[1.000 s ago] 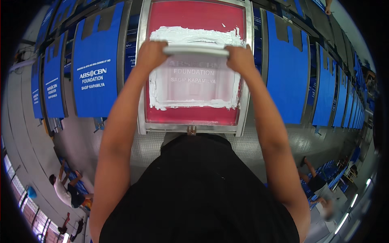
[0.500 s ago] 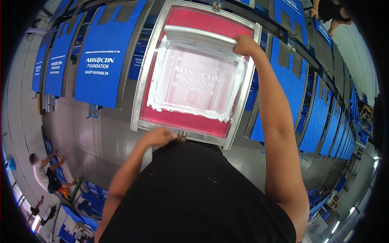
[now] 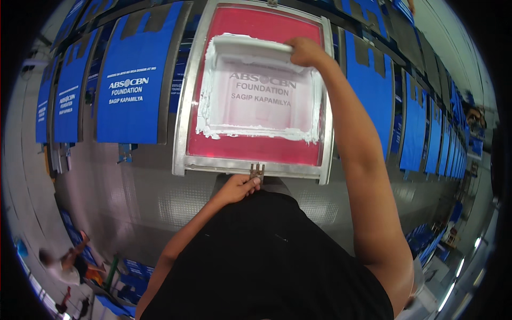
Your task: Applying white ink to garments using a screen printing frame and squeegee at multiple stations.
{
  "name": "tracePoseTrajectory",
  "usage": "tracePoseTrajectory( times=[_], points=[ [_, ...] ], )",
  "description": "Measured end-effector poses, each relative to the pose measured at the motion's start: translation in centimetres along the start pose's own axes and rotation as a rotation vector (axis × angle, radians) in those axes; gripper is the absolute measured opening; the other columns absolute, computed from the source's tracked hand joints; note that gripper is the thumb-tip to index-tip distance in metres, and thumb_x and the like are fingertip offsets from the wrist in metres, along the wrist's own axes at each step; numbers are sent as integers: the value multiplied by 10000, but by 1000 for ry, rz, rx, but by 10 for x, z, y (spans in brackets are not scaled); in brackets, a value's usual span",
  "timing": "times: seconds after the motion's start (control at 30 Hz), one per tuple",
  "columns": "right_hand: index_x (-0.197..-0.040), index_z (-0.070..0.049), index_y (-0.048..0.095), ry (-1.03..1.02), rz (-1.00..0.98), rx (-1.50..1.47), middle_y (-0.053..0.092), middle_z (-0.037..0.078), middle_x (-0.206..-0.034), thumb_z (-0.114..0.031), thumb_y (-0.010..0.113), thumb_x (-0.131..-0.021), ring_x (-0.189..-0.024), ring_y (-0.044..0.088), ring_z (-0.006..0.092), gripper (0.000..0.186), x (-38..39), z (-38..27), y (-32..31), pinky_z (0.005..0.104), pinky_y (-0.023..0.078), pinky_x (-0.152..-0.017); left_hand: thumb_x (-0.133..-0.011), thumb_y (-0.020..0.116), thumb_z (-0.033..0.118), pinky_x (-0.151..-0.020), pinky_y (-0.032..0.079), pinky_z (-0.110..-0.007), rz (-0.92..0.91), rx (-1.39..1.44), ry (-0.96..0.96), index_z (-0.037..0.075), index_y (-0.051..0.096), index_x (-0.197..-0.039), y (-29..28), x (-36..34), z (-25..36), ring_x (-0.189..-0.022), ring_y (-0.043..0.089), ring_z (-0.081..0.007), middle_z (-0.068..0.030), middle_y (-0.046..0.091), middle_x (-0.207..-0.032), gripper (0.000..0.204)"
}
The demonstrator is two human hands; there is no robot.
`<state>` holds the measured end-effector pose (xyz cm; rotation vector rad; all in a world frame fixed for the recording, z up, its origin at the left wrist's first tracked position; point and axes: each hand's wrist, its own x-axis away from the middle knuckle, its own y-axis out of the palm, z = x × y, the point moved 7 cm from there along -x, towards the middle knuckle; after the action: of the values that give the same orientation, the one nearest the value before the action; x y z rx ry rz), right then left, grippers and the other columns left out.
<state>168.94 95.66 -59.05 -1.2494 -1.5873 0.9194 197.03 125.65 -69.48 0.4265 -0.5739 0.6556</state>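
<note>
In front of me lies a screen-printing frame [image 3: 180, 152] with metal edges and red mesh [image 3: 240, 152]. White ink [image 3: 205, 125] borders a pale rectangle of lettering on the mesh. At the far side of that rectangle rests a long white squeegee [image 3: 253, 42]. My right hand [image 3: 308, 53] is closed around its right end. My left hand [image 3: 241, 188] is closed at the frame's near edge, thumb and fingers pinching a small pronged metal bracket [image 3: 257, 172]. What lies beneath the mesh is only faintly visible through it.
Blue printed fabric panels [image 3: 133, 80] lie on boards in rows to the left and right. Below them is a grey floor [image 3: 133, 197]. Another person [image 3: 66, 264] is at the lower left, beside more blue pieces.
My left hand has moved right onto the metal bracket and closed on it. My right hand still grips the squeegee at the ink's far side. The view has shifted a little.
</note>
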Motion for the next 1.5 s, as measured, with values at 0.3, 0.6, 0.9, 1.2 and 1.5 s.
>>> tracePoseTrajectory(
  times=[0.3,0.6,0.9,1.2,1.5],
  points=[
    [-989,-58,642,-48,141,-47,645,96,-915,-2,607,-644,-909,603,289,351,235,-108,71,411,487,-798,-962,560,387,-536,414,-225,45,44,-72,63,658,-782,-2,-8,-22,-561,480,-66,31,539,-623,383],
    [-1059,-103,650,13,179,-9,673,74,-998,-160,723,-684,-1019,589,291,386,236,-22,60,529,323,-998,-903,571,522,-587,474,-336,349,-351,-189,28,688,-770,-21,-16,-42,-598,618,-190,-89,620,-614,525],
    [-935,-58,718,185,189,-913,696,78,-844,-302,843,-659,-834,649,182,389,207,71,104,323,451,-805,-909,594,294,-822,491,-381,1175,-767,79,45,681,-1040,-132,47,121,-897,660,-281,-190,680,-973,295],
    [-980,35,683,301,135,-1367,694,72,-860,-147,841,-683,-766,633,139,382,197,96,111,273,499,-689,-994,503,339,-984,409,-306,1057,-365,241,-60,487,-1327,-200,23,92,-1141,557,-216,-176,597,-1254,520],
    [-1018,11,692,456,240,-1222,704,87,-922,-108,825,-664,-858,649,174,396,344,305,53,316,507,-792,-987,534,307,-965,418,-306,843,-256,344,-59,483,-1333,17,-117,106,-1102,560,-197,-192,602,-1229,506]
  ],
)
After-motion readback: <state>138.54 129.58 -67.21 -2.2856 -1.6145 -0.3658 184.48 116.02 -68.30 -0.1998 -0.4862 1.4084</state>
